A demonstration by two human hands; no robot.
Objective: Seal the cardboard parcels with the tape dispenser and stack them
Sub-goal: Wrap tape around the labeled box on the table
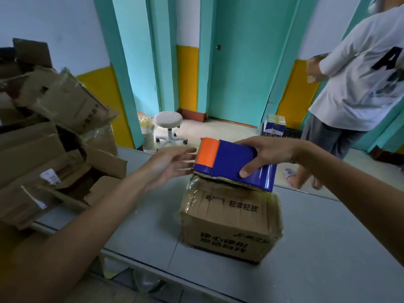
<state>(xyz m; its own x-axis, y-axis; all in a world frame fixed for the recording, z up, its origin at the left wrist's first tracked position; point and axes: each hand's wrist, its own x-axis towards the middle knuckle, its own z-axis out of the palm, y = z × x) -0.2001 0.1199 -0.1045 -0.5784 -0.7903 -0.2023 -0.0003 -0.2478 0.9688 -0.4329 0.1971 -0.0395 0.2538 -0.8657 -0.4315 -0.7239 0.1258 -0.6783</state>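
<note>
A taped cardboard parcel (pixel 229 224) with black printed characters sits on the grey table (pixel 328 248), right of centre. Just above its far top edge my right hand (pixel 266 155) grips a blue and orange tape dispenser (pixel 227 160), thumb on its near side and fingers over the top. My left hand (pixel 168 165) is open, fingers straight, with the fingertips at the dispenser's orange end. The tape roll itself is hidden inside the dispenser.
A heap of flattened and torn cardboard boxes (pixel 50 136) covers the table's left side. A person in a white shirt (pixel 358 84) stands at the far right. A white stool (pixel 168 127) and a small box (pixel 275 125) are on the floor beyond the table.
</note>
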